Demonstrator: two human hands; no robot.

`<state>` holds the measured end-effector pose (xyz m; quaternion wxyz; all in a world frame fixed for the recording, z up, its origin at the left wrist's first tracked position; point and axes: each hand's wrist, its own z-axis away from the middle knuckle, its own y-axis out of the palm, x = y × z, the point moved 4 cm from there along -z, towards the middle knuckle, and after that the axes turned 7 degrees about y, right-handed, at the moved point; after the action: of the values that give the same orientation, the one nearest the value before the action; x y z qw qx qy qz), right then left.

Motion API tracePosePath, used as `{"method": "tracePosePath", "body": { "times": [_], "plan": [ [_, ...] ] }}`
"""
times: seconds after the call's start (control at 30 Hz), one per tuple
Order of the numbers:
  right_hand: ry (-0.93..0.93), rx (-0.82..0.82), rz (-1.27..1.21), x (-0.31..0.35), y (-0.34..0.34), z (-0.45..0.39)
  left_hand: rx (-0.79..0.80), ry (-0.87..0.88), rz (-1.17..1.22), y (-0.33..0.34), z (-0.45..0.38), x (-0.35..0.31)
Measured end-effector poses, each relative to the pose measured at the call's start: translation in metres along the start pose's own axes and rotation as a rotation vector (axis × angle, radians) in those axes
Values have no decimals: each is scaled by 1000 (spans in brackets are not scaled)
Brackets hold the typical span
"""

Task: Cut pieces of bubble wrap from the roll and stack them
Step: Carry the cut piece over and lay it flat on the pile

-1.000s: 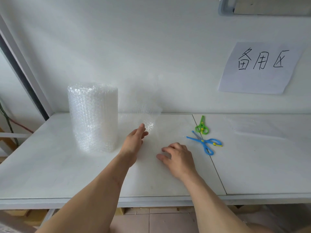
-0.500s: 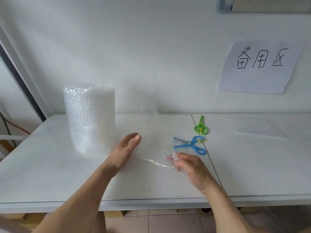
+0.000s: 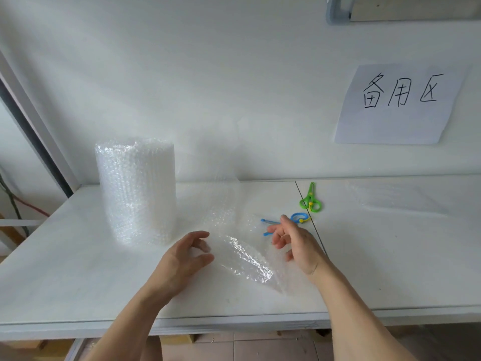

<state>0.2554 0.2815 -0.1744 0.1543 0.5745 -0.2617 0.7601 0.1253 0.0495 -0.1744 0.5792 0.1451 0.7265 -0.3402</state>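
A tall roll of bubble wrap [image 3: 135, 188] stands upright at the left of the white table [image 3: 65, 269]. Its loose end trails right, then forward, into a curled clear sheet [image 3: 244, 259] lying between my hands. My left hand [image 3: 186, 257] hovers at the sheet's left edge with its fingers curved and apart. My right hand [image 3: 296, 246] is over the sheet's right side, fingers spread and gripping nothing. Blue scissors [image 3: 299, 218] lie just behind my right hand, partly hidden by it. Green scissors [image 3: 311, 199] lie farther back.
Flat clear bubble wrap [image 3: 395, 199] lies on the right tabletop. A seam [image 3: 307, 212] divides the two tabletops. A paper sign [image 3: 400, 102] hangs on the wall behind. The table's front edge runs just below my forearms.
My right hand let go of the sheet corner it pinched and moved up and right with its fingers spread. The sheet curled down onto the table, and my left hand shifted slightly right.
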Motion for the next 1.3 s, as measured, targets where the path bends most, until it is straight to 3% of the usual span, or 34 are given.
{"method": "tracePosePath", "body": {
  "times": [0.17, 0.27, 0.37, 0.47, 0.53, 0.63, 0.73, 0.83, 1.0, 1.3],
  "plan": [
    [-242, -299, 466, 7, -11, -9, -50, 51, 101, 7, -4, -4],
    [-306, -229, 532, 6, -5, -21, -37, 40, 87, 10, -7, -4],
    [-242, -129, 868, -5, -3, -29, -48, 51, 40, 8, -9, -2],
    [-315, -166, 1098, -7, -4, -29, -71, 50, 19, 8, -10, 0],
    [-253, -226, 1147, -12, -6, -33, -90, 54, 10, 9, -11, 1],
    [-23, -273, 996, -22, -14, -34, -130, 56, 3, 3, -9, 4],
    [23, -420, 851, -25, -25, -35, -148, 58, 10, -2, -7, 5],
    [-8, -477, 852, -27, -25, -29, -120, 68, -17, 2, -3, 4],
    [-286, -617, 722, -11, -18, -6, -140, 82, -88, 8, 1, 4],
    [-173, -554, 626, -10, -3, 23, -234, 15, 13, 4, -7, 8]
  ]
}}
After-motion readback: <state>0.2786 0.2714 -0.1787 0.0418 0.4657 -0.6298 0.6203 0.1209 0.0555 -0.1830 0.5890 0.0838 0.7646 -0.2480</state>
